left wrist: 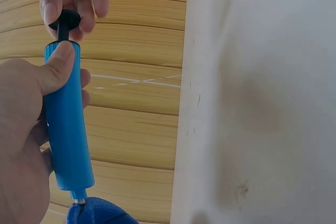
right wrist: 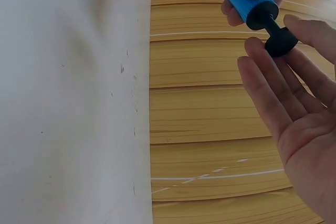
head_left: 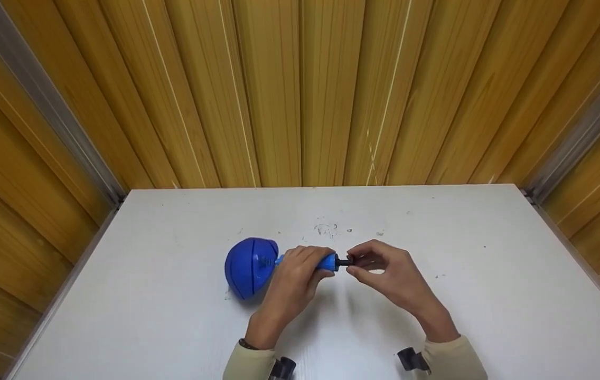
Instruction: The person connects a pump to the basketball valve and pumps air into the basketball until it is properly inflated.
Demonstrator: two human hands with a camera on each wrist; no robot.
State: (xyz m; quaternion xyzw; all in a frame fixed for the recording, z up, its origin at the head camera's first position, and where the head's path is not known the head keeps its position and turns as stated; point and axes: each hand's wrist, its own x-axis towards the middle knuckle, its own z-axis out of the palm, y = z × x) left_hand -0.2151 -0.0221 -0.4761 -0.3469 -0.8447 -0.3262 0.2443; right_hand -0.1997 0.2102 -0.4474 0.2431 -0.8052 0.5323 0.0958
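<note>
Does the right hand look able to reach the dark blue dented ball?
Probably not directly: the left hand, gripping the light blue cylindrical pump, lies between the right hand and the ball.

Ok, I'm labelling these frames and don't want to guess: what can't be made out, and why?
Pump barrel, head view: middle covered by the left hand.
Black handle, head view: partly hidden by the right hand.
Blue ball, left wrist view: mostly cut off by the bottom edge; right wrist view, by the top edge.
Dark specks on the white table, head view: too small to identify.
</note>
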